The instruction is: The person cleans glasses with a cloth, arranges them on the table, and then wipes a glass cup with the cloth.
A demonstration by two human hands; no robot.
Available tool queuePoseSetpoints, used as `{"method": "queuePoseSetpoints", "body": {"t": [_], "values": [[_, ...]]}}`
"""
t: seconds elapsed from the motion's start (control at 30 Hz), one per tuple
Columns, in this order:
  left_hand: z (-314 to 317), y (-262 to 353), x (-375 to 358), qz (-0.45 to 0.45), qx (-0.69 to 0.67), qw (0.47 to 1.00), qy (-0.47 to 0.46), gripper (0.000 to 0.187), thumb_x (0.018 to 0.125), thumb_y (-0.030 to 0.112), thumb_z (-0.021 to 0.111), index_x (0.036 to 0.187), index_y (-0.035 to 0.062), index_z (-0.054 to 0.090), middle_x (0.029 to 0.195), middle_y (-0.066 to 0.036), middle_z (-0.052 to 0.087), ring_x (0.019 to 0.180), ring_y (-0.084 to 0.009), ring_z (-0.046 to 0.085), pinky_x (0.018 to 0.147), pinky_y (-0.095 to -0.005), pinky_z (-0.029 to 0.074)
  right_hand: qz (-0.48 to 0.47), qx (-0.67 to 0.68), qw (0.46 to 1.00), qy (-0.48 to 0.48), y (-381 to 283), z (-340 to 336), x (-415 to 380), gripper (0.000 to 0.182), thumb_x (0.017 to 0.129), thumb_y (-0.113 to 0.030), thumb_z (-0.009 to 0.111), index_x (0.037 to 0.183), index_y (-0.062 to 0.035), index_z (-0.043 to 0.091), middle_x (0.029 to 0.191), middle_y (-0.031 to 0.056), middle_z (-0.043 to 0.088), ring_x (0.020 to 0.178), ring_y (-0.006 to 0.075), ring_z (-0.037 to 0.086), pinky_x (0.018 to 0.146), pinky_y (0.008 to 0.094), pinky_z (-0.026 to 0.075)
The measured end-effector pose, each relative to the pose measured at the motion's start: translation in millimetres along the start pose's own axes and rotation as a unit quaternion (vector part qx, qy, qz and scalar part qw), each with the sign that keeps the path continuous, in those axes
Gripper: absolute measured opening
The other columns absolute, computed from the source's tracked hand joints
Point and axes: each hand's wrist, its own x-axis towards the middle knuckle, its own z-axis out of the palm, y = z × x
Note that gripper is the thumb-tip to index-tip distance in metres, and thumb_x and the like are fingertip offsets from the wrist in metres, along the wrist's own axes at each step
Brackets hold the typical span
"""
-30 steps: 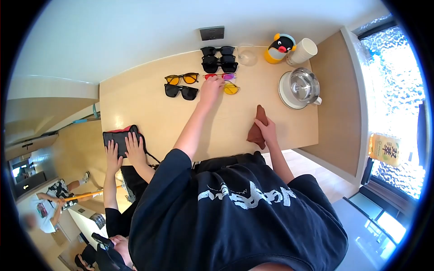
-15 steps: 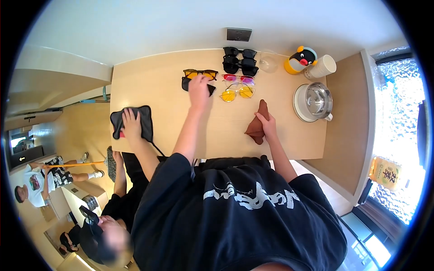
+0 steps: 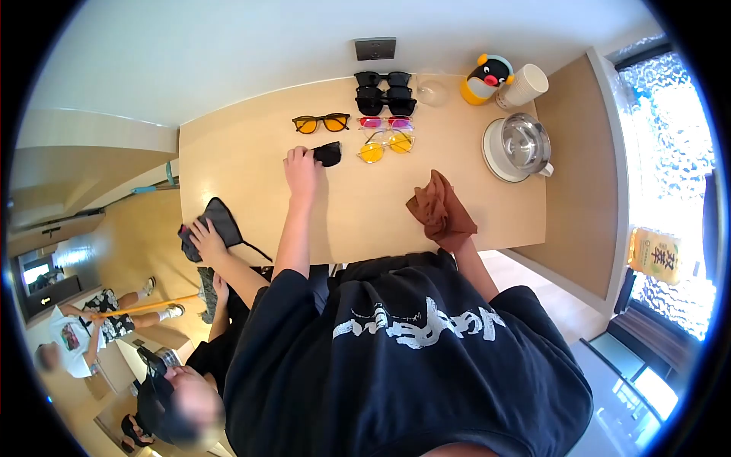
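My left hand [image 3: 300, 169] is closed on the left end of a pair of black sunglasses [image 3: 328, 154]; one dark lens shows to the right of its fingers. Just above lie orange-tinted glasses [image 3: 321, 123] with a dark frame. My right hand is mostly hidden beneath a brown cloth [image 3: 440, 209], which bunches up over its fingers near the table's front. Between and beyond my hands, a column of glasses runs up the table: yellow-lensed glasses [image 3: 386, 147], pink-red glasses [image 3: 386, 123], and dark sunglasses [image 3: 385, 101] at the back.
A steel bowl [image 3: 525, 143] sits on white dishware at the right, below a penguin figure [image 3: 487, 80] and stacked paper cups [image 3: 524, 85]. On the left, another person's hand [image 3: 207, 242] rests on a dark pouch [image 3: 222, 221]. A wooden side panel [image 3: 575, 183] bounds the table's right.
My left hand has shifted left and toward me with the black sunglasses, away from the orange pair. The brown cloth has spread over my right hand. The other person's pouch has tilted and moved.
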Motion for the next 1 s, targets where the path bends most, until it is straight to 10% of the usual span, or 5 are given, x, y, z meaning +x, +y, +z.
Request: {"method": "queuePoseSetpoints", "body": {"t": [0.37,0.67,0.77,0.83,1.0], "values": [[-19.6,-32.9,-17.8,-0.149,-0.159,0.947,-0.236,0.011,0.073,0.013,0.067,0.082,0.0048,0.067,0.081,-0.012,0.066,0.075,-0.0238,0.063,0.068,-0.0325,0.047,-0.184,-0.603,0.775,0.044,1.6,-1.5,-10.7,0.059,0.074,-0.015,0.066,0.126,-0.0071,0.037,0.114,0.0051,0.050,0.102,0.0173,0.050,0.085,0.0269,0.043],[-80.9,46.7,-35.7,-0.272,-0.661,0.664,-0.220,0.022,0.090,0.017,0.052,0.106,0.0029,0.054,0.095,-0.006,0.063,0.082,-0.0123,0.061,0.071,-0.0266,0.050,-0.135,-0.067,0.988,-0.020,-47.2,49.9,-5.6,0.052,0.080,-0.019,0.060,0.125,-0.0076,0.036,0.120,0.0060,0.045,0.107,0.0213,0.046,0.091,0.0289,0.040],[-101.1,82.4,-35.4,-0.240,-0.644,0.682,-0.252,0.023,0.091,0.016,0.048,0.110,0.0026,0.052,0.106,-0.008,0.061,0.098,-0.0147,0.057,0.081,-0.0302,0.048,-0.154,0.110,0.981,-0.032,-61.0,51.2,1.3,0.050,0.083,-0.023,0.057,0.125,-0.0072,0.037,0.119,0.0067,0.046,0.106,0.0217,0.047,0.090,0.0297,0.041],[-95.5,94.4,-38.6,-0.211,-0.657,0.674,-0.264,0.026,0.091,0.015,0.049,0.113,0.0021,0.051,0.108,-0.008,0.060,0.102,-0.0145,0.055,0.085,-0.0303,0.045,0.103,0.424,0.887,-0.149,-58.1,44.2,7.3,0.042,0.094,-0.028,0.032,0.128,-0.0042,0.038,0.120,0.0095,0.049,0.106,0.0252,0.050,0.094,0.0338,0.040],[-94.0,138.3,-37.6,-0.123,-0.622,0.719,-0.284,0.017,0.088,0.006,0.052,0.102,-0.0008,0.058,0.095,-0.005,0.061,0.083,-0.0094,0.056,0.076,-0.0221,0.044,-0.003,0.077,0.980,-0.183,-68.8,57.1,-5.1,0.040,0.087,-0.021,0.052,0.118,0.0028,0.045,0.104,0.0093,0.056,0.091,0.0150,0.056,0.083,0.0273,0.044]]}}
